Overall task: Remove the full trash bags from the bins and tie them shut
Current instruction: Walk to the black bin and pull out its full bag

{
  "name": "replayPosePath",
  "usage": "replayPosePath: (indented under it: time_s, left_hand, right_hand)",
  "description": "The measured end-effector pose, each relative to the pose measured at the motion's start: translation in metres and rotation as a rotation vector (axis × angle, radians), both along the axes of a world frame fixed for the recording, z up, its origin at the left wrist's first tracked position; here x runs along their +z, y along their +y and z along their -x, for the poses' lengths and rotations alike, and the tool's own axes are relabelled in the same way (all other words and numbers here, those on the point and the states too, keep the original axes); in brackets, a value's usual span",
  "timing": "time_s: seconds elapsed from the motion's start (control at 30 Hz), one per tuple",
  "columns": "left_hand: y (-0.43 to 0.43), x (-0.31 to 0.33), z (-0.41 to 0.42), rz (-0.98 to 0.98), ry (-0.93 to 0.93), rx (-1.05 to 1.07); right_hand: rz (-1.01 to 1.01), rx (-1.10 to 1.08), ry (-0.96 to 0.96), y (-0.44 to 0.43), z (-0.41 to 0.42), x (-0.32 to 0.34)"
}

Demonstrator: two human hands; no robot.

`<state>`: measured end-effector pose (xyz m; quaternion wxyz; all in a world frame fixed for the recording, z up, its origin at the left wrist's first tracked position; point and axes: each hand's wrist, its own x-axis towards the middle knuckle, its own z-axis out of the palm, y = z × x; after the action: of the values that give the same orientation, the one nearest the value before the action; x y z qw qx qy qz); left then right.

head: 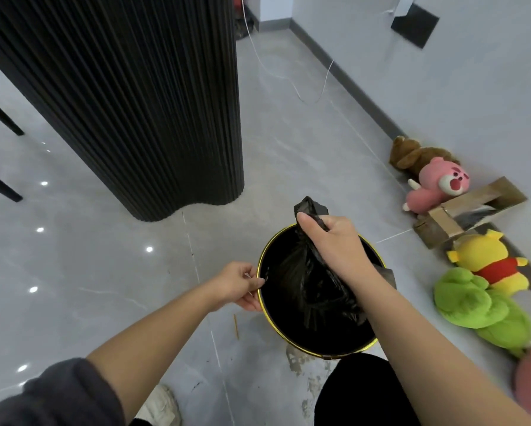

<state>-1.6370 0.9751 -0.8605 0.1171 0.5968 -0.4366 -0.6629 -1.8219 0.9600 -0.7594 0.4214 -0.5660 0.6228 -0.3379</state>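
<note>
Your left sleeve and both bare forearms reach down to a round black bin with a gold rim, standing on the grey tiled floor.

You are at the lifting-out step. The trash bag has its mouth gathered into a neck, but its body hangs inside the bin and nothing is tied yet.

Your right hand has a closed grip, fingers and thumb wrapped round the bunched neck just above the far rim, with a tuft of film sticking out past the thumb. Your left hand pinches the near-left rim with a narrow grip. Whether bag film is caught in that pinch, I cannot tell.

The next move, as I judge it, calls for a straight upward pull with the right hand while the left steadies the bin. After that you need both hands on the neck for the knot.
</note>
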Motion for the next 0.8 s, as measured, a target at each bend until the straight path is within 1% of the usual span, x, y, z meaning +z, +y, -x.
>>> replayPosePath:
  time_s: [0.33,0.53,0.8]
  left_hand:
    - [-0.018,0.006,0.027,0.003,-0.037,0.054]
    - [-0.014,0.004,0.033,-0.022,-0.063,0.088]
    - [-0.001,0.004,0.057,-0.006,-0.057,0.134]
  right_hand:
    - [0.063,-0.043,-0.025,-0.020,0.027,0.049]
    - [0.123,-0.061,0.007,-0.028,0.036,0.074]
    - [0.170,-0.066,-0.006,-0.020,0.049,0.113]
